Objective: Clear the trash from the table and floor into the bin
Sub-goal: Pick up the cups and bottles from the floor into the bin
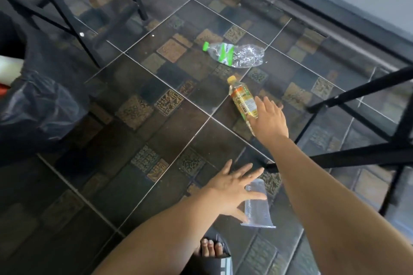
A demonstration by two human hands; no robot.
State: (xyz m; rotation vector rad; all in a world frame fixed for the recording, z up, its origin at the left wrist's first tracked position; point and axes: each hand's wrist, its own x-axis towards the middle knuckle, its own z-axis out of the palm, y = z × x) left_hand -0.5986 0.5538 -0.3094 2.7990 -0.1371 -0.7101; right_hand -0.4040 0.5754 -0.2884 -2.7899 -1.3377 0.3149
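A yellow-capped bottle with an orange and yellow label (242, 98) lies on the dark tiled floor. My right hand (269, 118) is laid over its lower end, fingers spread. A crushed clear bottle with a green cap (237, 54) lies further away on the floor. A clear plastic cup (258, 210) lies on its side near my foot. My left hand (232, 187) hovers over the cup with fingers apart, touching or nearly touching it. The bin with its black bag (42, 105) stands at the left.
Black metal table legs (67, 15) rise at the upper left. More black frame bars (366, 154) cross at the right, close to my right arm. A grey wall and dark skirting (335, 20) run along the upper right. My sandalled foot (212, 250) is at the bottom.
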